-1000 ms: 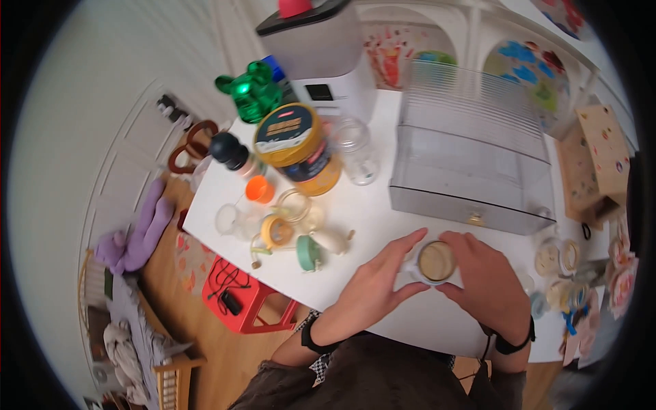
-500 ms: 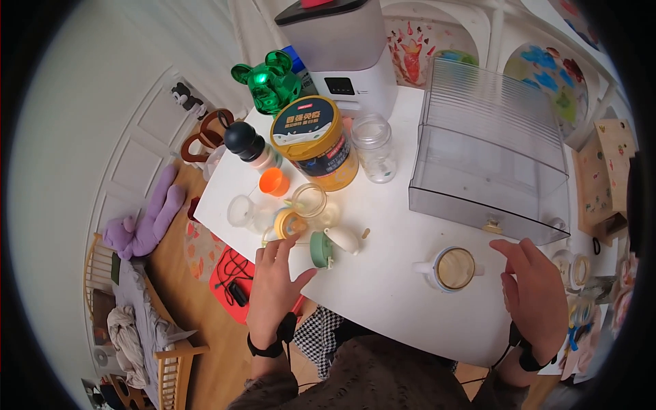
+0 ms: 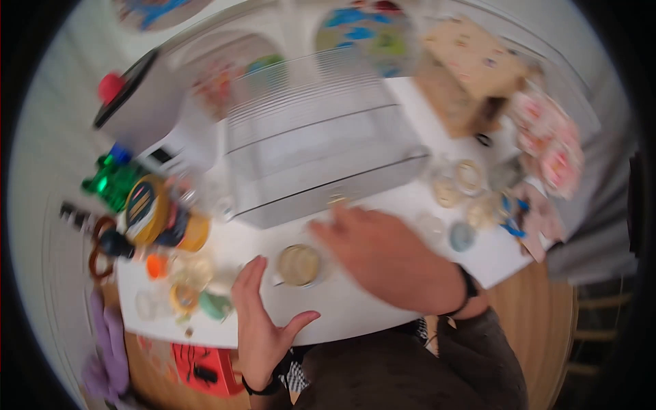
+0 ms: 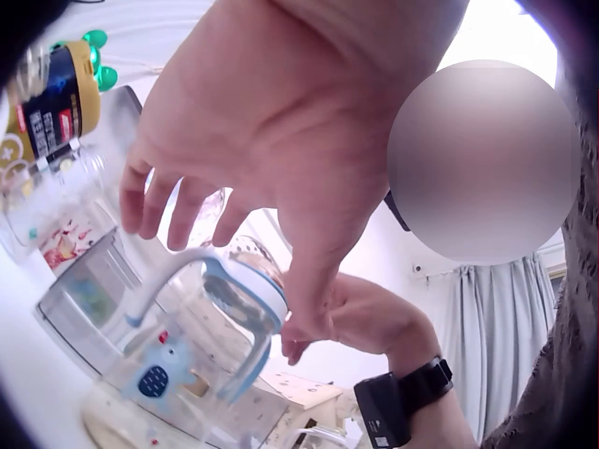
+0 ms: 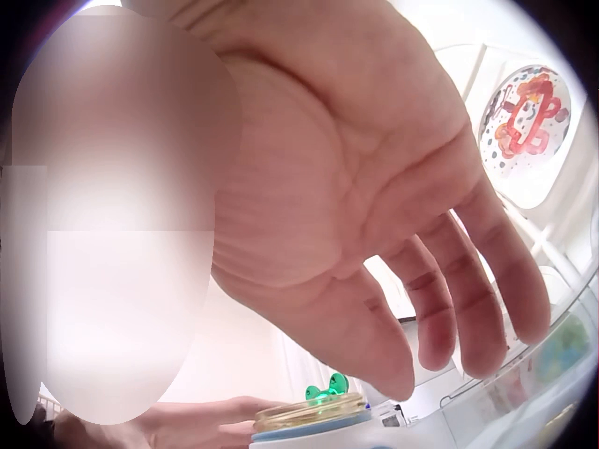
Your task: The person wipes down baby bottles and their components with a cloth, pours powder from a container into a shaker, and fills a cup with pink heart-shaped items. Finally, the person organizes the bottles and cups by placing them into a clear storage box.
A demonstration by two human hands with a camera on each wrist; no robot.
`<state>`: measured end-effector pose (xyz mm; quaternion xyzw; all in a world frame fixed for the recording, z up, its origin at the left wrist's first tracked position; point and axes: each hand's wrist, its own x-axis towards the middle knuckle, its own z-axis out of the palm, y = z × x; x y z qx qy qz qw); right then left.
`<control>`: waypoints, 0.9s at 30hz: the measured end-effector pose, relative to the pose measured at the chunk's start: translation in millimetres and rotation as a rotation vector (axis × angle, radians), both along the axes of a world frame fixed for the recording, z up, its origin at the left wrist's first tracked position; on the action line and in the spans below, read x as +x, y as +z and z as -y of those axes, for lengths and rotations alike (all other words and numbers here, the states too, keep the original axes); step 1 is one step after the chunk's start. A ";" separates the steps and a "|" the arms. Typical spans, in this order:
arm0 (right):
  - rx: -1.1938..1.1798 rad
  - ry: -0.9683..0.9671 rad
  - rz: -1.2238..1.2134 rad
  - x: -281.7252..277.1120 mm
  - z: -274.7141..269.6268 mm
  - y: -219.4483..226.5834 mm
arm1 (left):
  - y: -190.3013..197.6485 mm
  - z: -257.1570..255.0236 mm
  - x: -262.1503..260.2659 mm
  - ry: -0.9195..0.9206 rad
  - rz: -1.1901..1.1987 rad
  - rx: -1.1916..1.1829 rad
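Observation:
A clear two-handled training cup (image 3: 298,265) with a blue-and-white collar stands upright on the white table (image 3: 355,301). In the left wrist view the cup (image 4: 168,374) shows a blue animal print. My left hand (image 3: 260,328) is just left of it, thumb spread from straight fingers, holding nothing. On the cup's other side my right hand (image 3: 389,260) hovers, blurred, its fingers extended toward the clear storage box. The right wrist view shows that palm (image 5: 365,178) bare, with the cup's rim (image 5: 314,412) below it.
Behind the cup sits a clear storage box (image 3: 321,150). To the left are a yellow tub (image 3: 195,232), an orange cup (image 3: 156,266), a green cap ring (image 3: 215,305) and other bottle parts. At right lie jars (image 3: 447,191), a pale blue lid (image 3: 462,236) and a wooden box (image 3: 471,75).
Both hands were around the cup, then moved apart, the left toward the bottle parts. Now they are nearer the cup again, still holding nothing. The head view has swung right.

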<state>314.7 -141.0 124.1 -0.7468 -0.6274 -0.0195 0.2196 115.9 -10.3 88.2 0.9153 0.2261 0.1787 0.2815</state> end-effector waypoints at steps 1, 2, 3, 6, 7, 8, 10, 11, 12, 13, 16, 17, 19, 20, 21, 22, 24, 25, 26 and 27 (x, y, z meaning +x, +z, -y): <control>-0.024 0.014 -0.005 -5.2 0.3 0.5 | -5.4 5.2 9.1 -0.076 0.021 -0.012; -0.030 -0.051 0.010 -10.0 3.5 0.7 | -9.1 9.6 16.6 -0.046 0.032 -0.010; -0.111 -0.048 -0.039 -17.0 5.3 -0.2 | -11.3 13.0 20.7 -0.001 0.037 -0.004; -0.145 -0.095 -0.069 -21.5 26.2 -3.4 | -3.7 20.4 30.7 0.021 0.025 -0.052; -0.109 -0.122 -0.056 -21.9 37.2 -6.6 | -1.1 20.1 31.2 0.063 0.006 -0.091; -0.105 -0.198 0.035 -18.7 50.1 -20.6 | -4.6 16.5 31.0 0.047 0.005 -0.047; -0.197 -0.356 0.090 -8.5 82.6 -30.9 | -5.0 10.7 31.9 0.020 0.002 -0.045; -0.293 -0.435 0.048 -1.4 98.7 -27.7 | -5.9 8.4 32.9 0.007 -0.005 -0.050; -0.273 -0.535 0.011 5.0 113.9 -26.3 | -9.2 4.3 34.4 0.008 -0.001 -0.057; -0.255 -0.633 -0.030 8.7 127.7 -26.3 | -13.9 -0.9 34.6 0.008 0.008 -0.095; -0.292 -0.888 0.058 17.6 157.2 -36.2 | -13.9 -4.1 38.8 0.008 0.004 -0.183; -0.298 -0.877 0.059 20.5 163.5 -42.3 | -12.7 -4.9 40.7 -0.004 -0.004 -0.224; -0.371 -0.943 -0.055 24.3 171.4 -56.6 | -16.6 -8.9 41.4 -0.013 0.015 -0.240; -0.372 -0.935 -0.052 24.2 172.0 -61.1 | -18.1 -10.6 41.4 -0.031 0.036 -0.251; -0.374 -0.927 -0.051 24.0 172.2 -65.6 | -18.7 -10.9 41.5 -0.023 0.035 -0.253; -0.341 -0.934 -0.082 23.4 172.5 -70.0 | -19.2 -10.2 41.3 -0.011 0.046 -0.264; -0.312 -0.934 -0.113 22.1 170.3 -76.5 | -19.4 -9.2 41.1 0.008 0.055 -0.278; -0.290 -0.950 -0.153 21.4 168.6 -78.7 | -18.5 -8.7 41.2 0.006 0.054 -0.276; -0.266 -0.966 -0.193 21.3 167.2 -80.8 | -17.6 -8.2 41.2 0.002 0.055 -0.273; -0.268 -0.963 -0.192 22.0 166.6 -82.7 | -16.5 -7.7 41.0 0.006 0.055 -0.274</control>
